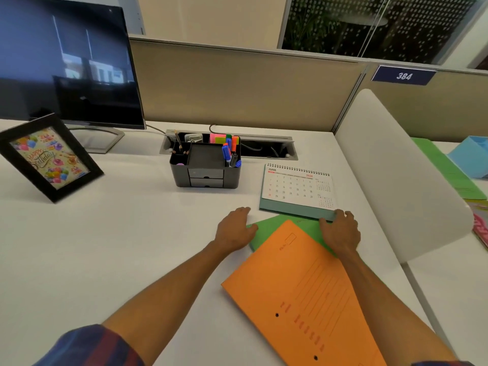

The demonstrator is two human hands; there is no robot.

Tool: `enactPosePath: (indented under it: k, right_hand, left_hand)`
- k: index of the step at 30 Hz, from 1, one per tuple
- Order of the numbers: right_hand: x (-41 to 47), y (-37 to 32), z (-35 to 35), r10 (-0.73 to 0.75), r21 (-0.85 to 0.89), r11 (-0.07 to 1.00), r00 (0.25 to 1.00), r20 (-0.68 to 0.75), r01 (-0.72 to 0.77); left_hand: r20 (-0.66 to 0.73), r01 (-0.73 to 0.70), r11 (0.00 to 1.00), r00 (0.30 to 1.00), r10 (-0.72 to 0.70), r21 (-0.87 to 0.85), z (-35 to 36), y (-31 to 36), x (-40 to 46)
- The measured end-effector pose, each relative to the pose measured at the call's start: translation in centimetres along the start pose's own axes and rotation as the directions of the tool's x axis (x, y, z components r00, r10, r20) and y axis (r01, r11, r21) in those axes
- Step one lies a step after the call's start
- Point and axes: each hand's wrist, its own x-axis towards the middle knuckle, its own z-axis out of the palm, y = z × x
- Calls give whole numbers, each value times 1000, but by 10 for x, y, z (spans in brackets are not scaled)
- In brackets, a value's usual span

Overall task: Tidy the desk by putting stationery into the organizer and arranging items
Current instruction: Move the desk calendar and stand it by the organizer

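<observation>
Squaring the folders: both hands sit at the far end of a two-folder stack, so I judge the step to be lining them up near the right edge of the counter (118,233).
Photo frame (48,157): leans upright at far left, well apart from the hands; little risk there.
Organizer (206,165): stands at the back centre, markers (229,151) and sticky notes (224,139) already upright in it; stationery looks put away.
Left hand (235,228): fingers spread and fairly straight, lying flat on the counter, thumb side touching the left edge of the green folder (269,228).
Risk, left: a push from this side could slide the green folder out crooked under the orange one.
Orange folder (303,291): lies skewed on top of the green folder, running toward the near edge of the counter; it could slip off if nudged.
Calendar (298,188): stands just beyond the folders, its base over the green folder's far corner.
Right hand (340,231): palm rests on the green folder's right part, fingers curled at the calendar's base corner; whether they pinch it I cannot tell.
Risk, right: shifting the folders could tip or drag the calendar.
</observation>
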Motion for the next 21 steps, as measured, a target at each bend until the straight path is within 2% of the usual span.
enactPosePath:
  k: [6, 10, 13, 16, 21]
  right_hand:
    - [9, 5, -5, 3, 138, 990, 1000, 11, -5]
    - [21, 8, -11, 69, 237, 969, 997, 33, -75]
    - [34, 8, -16, 127, 376, 913, 987, 100, -155]
    - [47, 8, -21, 104, 470, 864, 977, 188, -183]
    - [66, 10, -26, 106, 520, 819, 955, 277, -242]
  left_hand:
    - [32, 20, 981, 999, -14, -194, 12, 25, 22]
    - [45, 55, 931, 998, -42, -360, 13, 40, 39]
    - [26, 119, 891, 993, -119, -438, 12, 48, 51]
    - [-4, 150, 875, 985, -171, -461, 9, 56, 61]
    - [7, 275, 695, 932, -362, -664, 7, 64, 75]
